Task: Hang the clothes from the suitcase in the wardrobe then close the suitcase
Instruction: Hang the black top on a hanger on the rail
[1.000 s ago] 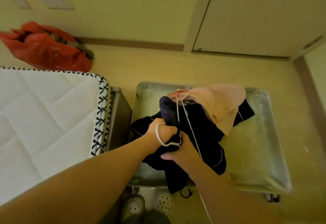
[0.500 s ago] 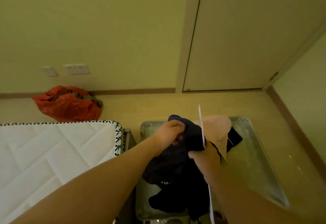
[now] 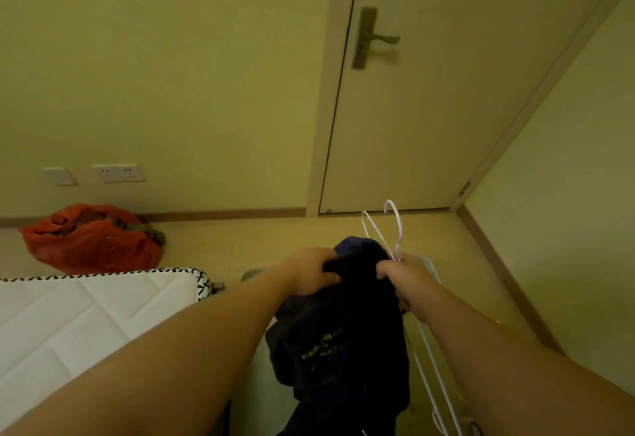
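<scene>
A dark navy garment [image 3: 340, 343] with small light lettering hangs in front of me, lifted off the floor level. My left hand [image 3: 309, 272] grips its upper edge on the left. My right hand [image 3: 407, 281] grips the upper edge on the right and also holds white wire hangers [image 3: 395, 226], whose hooks stick up above my fingers. More white wire [image 3: 434, 384] trails down below my right forearm. The suitcase is almost wholly hidden behind the garment and my arms; only a grey sliver of the suitcase rim [image 3: 249, 274] shows.
A white quilted mattress [image 3: 86, 315] with black-and-white trim lies at the left. A red plastic bag [image 3: 92, 239] sits on the floor by the wall. A shut door [image 3: 446, 92] with a lever handle [image 3: 369, 38] stands ahead; a wall [image 3: 567, 195] runs along the right.
My view has tilted up from the suitcase to the door. Both hands have raised the dark garment and hangers higher; the pink garment has dropped out of sight.
</scene>
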A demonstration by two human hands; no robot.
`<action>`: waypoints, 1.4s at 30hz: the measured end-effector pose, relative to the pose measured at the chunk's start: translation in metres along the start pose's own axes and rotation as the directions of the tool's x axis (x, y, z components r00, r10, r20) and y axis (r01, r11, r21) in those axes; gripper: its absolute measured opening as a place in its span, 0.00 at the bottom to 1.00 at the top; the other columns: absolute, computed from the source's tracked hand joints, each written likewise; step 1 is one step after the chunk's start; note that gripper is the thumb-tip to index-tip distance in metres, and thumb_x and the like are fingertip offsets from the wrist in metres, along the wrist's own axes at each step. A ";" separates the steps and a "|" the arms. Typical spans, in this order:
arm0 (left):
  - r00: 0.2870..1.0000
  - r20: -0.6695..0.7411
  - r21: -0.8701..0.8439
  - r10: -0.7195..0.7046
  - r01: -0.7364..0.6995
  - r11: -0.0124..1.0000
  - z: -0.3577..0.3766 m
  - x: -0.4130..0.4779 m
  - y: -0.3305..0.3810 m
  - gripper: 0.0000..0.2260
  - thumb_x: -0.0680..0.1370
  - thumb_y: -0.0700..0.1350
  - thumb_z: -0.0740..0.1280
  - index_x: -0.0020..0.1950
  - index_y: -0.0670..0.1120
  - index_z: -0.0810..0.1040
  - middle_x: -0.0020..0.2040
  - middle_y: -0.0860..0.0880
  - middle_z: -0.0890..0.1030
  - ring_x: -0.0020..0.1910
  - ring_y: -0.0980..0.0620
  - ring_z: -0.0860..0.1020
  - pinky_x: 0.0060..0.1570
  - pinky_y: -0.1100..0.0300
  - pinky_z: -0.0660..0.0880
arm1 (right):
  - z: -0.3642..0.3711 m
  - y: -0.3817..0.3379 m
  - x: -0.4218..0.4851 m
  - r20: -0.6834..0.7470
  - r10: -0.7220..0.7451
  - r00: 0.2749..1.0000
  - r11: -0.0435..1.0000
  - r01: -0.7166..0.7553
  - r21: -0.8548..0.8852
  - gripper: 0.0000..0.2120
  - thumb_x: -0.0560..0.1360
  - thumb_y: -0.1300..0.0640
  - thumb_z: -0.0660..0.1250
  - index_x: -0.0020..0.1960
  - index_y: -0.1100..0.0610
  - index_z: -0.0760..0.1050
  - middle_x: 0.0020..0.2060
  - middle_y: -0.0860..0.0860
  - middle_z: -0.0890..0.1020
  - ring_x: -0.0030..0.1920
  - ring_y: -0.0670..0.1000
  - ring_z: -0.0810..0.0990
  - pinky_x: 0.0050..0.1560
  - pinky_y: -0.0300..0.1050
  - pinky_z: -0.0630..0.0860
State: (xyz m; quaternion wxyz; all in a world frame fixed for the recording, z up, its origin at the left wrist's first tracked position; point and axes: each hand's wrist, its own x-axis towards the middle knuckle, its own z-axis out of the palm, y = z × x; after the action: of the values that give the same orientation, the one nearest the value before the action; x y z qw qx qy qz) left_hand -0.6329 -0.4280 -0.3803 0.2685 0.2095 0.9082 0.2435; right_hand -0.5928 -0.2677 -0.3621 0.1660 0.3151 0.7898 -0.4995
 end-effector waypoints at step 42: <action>0.856 -0.401 -0.479 -0.327 0.109 0.871 -0.181 -0.098 0.074 0.12 0.78 0.48 0.58 0.47 0.40 0.74 0.34 0.41 0.77 0.35 0.43 0.78 0.40 0.54 0.80 | 0.023 -0.186 -0.101 0.274 -0.288 0.918 0.855 0.118 0.504 0.16 0.79 0.49 0.56 0.34 0.53 0.63 0.17 0.47 0.60 0.13 0.44 0.54 0.16 0.27 0.52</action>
State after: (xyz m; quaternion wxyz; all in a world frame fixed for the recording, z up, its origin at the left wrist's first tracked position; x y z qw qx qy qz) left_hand -0.6461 -0.4789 -0.1686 0.1073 -0.0289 0.8848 0.4524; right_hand -0.6417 -0.3783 -0.1870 0.1624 0.1689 0.6303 -0.7402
